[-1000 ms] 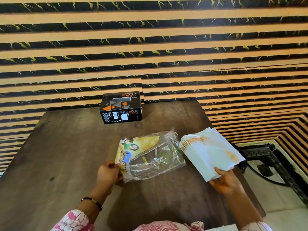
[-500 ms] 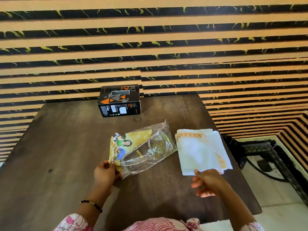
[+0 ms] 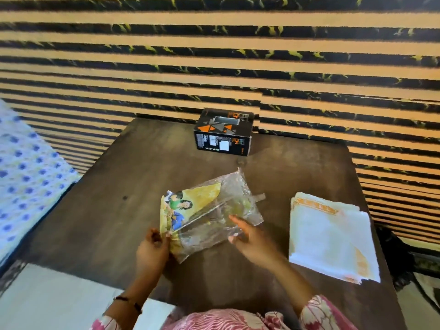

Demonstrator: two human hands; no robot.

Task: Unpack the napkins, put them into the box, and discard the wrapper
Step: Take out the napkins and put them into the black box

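Note:
A clear plastic wrapper [image 3: 214, 210] with a yellow printed picture lies in the middle of the dark table [image 3: 119, 222]. My left hand [image 3: 152, 253] pinches its near left corner. My right hand [image 3: 250, 236] hovers open at the wrapper's near right edge, fingers spread, touching or just above the plastic. The stack of white napkins [image 3: 331, 234] with an orange border lies flat on the table to the right, apart from both hands. A black box [image 3: 223, 132] with orange triangles stands at the table's far edge against the wall.
A striped black-and-tan wall runs behind the table. A blue-dotted white cloth [image 3: 26, 182] lies off the table's left side. A dark metal frame [image 3: 423, 263] stands on the floor to the right.
My right hand set the napkin stack down on the table at the right, let go, and moved left to the wrapper. The view has swung left. My left hand keeps its grip.

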